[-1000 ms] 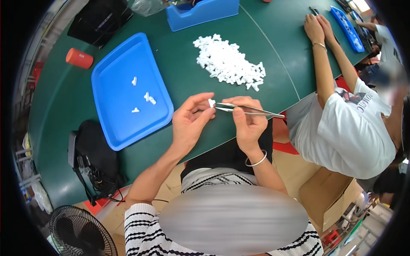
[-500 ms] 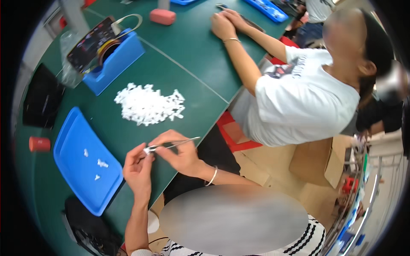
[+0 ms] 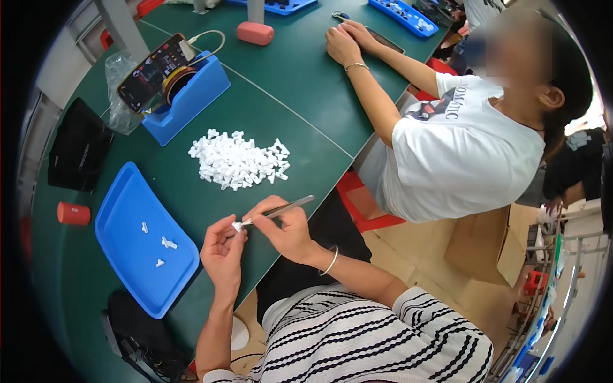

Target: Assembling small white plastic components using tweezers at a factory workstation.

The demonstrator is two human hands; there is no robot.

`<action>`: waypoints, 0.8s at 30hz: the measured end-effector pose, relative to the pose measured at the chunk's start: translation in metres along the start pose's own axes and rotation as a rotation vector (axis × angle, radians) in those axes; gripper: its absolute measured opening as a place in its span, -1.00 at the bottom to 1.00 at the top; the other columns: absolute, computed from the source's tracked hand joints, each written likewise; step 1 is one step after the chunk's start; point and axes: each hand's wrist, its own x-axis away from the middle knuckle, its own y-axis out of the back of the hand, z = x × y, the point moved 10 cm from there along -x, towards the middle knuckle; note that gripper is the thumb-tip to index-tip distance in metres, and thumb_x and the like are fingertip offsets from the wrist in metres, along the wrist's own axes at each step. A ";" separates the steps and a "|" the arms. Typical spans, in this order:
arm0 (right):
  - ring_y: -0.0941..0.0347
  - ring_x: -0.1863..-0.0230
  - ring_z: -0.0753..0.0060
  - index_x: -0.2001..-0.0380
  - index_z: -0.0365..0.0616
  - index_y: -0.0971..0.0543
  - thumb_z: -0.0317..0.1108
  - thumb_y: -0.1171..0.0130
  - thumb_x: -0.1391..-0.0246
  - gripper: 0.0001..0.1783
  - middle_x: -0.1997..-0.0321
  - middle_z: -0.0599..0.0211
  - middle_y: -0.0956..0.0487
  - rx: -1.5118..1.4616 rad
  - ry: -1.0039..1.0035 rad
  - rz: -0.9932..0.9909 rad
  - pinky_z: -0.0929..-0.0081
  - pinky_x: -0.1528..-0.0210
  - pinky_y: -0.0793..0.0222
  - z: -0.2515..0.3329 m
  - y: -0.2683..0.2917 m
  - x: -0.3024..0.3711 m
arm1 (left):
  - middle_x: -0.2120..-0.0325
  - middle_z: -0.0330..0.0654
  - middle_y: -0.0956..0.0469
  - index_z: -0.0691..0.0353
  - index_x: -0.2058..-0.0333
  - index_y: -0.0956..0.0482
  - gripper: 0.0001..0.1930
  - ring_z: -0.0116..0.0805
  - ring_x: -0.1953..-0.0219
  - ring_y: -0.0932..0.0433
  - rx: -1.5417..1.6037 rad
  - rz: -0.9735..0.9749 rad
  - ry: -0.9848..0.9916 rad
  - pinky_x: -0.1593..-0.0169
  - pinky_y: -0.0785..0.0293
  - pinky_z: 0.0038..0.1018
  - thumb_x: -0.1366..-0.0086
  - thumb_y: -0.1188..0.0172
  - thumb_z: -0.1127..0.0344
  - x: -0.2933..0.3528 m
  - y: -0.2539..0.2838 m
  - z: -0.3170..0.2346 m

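Between my left hand's (image 3: 220,258) thumb and fingertips is a small white plastic part (image 3: 237,226), held just above the green table's near edge. My right hand (image 3: 285,233) is closed around metal tweezers (image 3: 295,205). Their tips are at the white part, though my fingers hide exactly how they meet it. Beyond my hands lies a loose pile of similar white parts (image 3: 239,161). To the left of my left hand is a shallow blue tray (image 3: 118,252) with a few white pieces (image 3: 168,242) in it.
A blue holder (image 3: 191,102) props up a phone (image 3: 153,73) at the far left, near a black box-like object (image 3: 80,147) and a red cylinder (image 3: 73,214). A black bag (image 3: 137,332) is by the tray. A co-worker (image 3: 460,140) sits at right, hands on the table (image 3: 306,83).
The whole view has shifted slightly, moving things rightward in the picture. The tweezers now point up more steeply at their back end. Both hands keep their holds.
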 end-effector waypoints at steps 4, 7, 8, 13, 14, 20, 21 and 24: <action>-0.50 0.31 0.46 0.37 -0.26 -0.59 -0.54 -0.14 -0.08 -0.93 0.34 0.26 -0.58 -0.090 -0.050 -0.097 0.56 0.26 -0.39 -0.008 0.010 -0.001 | 0.25 -0.16 -0.53 0.37 0.03 -0.42 -0.69 -0.48 0.22 -0.53 0.019 0.019 0.024 0.14 -0.49 -0.58 -0.23 -0.12 0.58 -0.005 -0.006 0.001; -0.50 0.30 0.50 0.35 -0.28 -0.58 -0.55 -0.13 -0.09 -0.93 0.31 0.26 -0.58 -0.073 -0.073 -0.008 0.58 0.24 -0.40 -0.002 0.001 -0.007 | 0.22 -0.13 -0.54 0.37 0.02 -0.41 -0.70 -0.45 0.20 -0.55 0.061 0.050 0.023 0.12 -0.50 -0.56 -0.25 -0.10 0.58 -0.008 -0.008 -0.002; -0.50 0.29 0.51 0.35 -0.29 -0.58 -0.55 -0.13 -0.09 -0.93 0.30 0.25 -0.58 0.002 -0.028 0.036 0.59 0.24 -0.40 0.002 -0.002 -0.009 | 0.21 -0.12 -0.54 0.37 0.02 -0.41 -0.70 -0.44 0.20 -0.55 0.073 0.061 0.012 0.11 -0.50 -0.56 -0.25 -0.09 0.58 -0.010 -0.009 -0.002; -0.51 0.26 0.48 0.30 -0.32 -0.51 -0.49 -0.12 -0.16 -0.90 0.28 0.18 -0.57 -0.062 0.029 -0.022 0.59 0.18 -0.41 0.000 0.003 -0.004 | 0.23 -0.10 -0.55 0.39 0.03 -0.42 -0.72 -0.44 0.21 -0.56 0.122 0.074 0.070 0.10 -0.49 -0.57 -0.27 -0.08 0.57 -0.008 -0.008 0.001; -0.51 0.26 0.48 0.30 -0.32 -0.51 -0.49 -0.12 -0.16 -0.90 0.28 0.18 -0.57 -0.073 0.018 -0.011 0.59 0.18 -0.41 -0.001 0.002 -0.003 | 0.23 -0.08 -0.55 0.40 0.03 -0.41 -0.72 -0.43 0.21 -0.56 0.134 0.090 0.083 0.10 -0.50 -0.56 -0.27 -0.07 0.57 -0.007 -0.008 0.001; -0.37 0.41 0.64 0.28 -0.28 -0.46 -0.40 -0.05 -0.22 -0.86 0.30 0.14 -0.59 -0.065 0.040 -0.013 0.71 0.37 -0.23 0.003 -0.001 -0.001 | 0.24 -0.08 -0.55 0.40 0.02 -0.41 -0.72 -0.43 0.22 -0.55 0.166 0.083 0.102 0.11 -0.49 -0.56 -0.29 -0.07 0.53 -0.007 -0.002 0.005; -0.37 0.41 0.64 0.28 -0.28 -0.46 -0.40 -0.05 -0.22 -0.86 0.30 0.14 -0.59 -0.069 0.038 -0.010 0.71 0.37 -0.23 0.002 -0.001 -0.001 | 0.24 -0.09 -0.56 0.40 0.02 -0.41 -0.72 -0.44 0.23 -0.55 0.168 0.098 0.100 0.12 -0.49 -0.56 -0.29 -0.07 0.53 -0.006 -0.004 0.005; -0.48 0.21 0.50 0.30 -0.30 -0.53 -0.47 -0.11 -0.17 -0.90 0.26 0.22 -0.56 -0.084 0.004 0.013 0.62 0.18 -0.37 -0.003 -0.002 -0.001 | 0.24 -0.09 -0.56 0.40 0.00 -0.41 -0.71 -0.44 0.23 -0.55 0.170 0.115 0.089 0.11 -0.49 -0.56 -0.30 -0.06 0.51 -0.005 -0.006 0.003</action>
